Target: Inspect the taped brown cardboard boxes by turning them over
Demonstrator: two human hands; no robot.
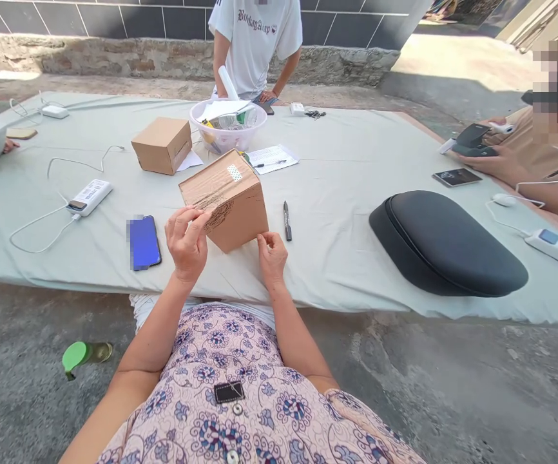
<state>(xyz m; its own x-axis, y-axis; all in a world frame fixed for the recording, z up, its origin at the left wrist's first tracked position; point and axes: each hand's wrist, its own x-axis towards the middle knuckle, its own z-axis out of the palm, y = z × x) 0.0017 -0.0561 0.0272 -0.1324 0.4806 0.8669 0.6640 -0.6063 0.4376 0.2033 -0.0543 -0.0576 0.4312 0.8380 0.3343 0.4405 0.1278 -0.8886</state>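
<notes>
A brown cardboard box point(243, 219) is tilted in front of me, with dark scribbled lines and a small white patterned patch on its upper face. My left hand point(185, 243) is closed at its left side, fingertips on the scribbled face. At the lower right corner, my right hand point(272, 256) pinches the box edge between thumb and fingers. A black marker pen point(287, 221) lies just right of the box. Left of my left hand is a phone point(144, 243) with a blue screen. The underside of the box is hidden.
Behind stand a second cardboard box point(162, 145) and a plastic basin point(228, 134) of odds and ends, near a paper sheet point(273, 158) with a pen. A black padded case point(446, 243) sits right. White power strips point(89, 196) with cables lie left. People are around the table.
</notes>
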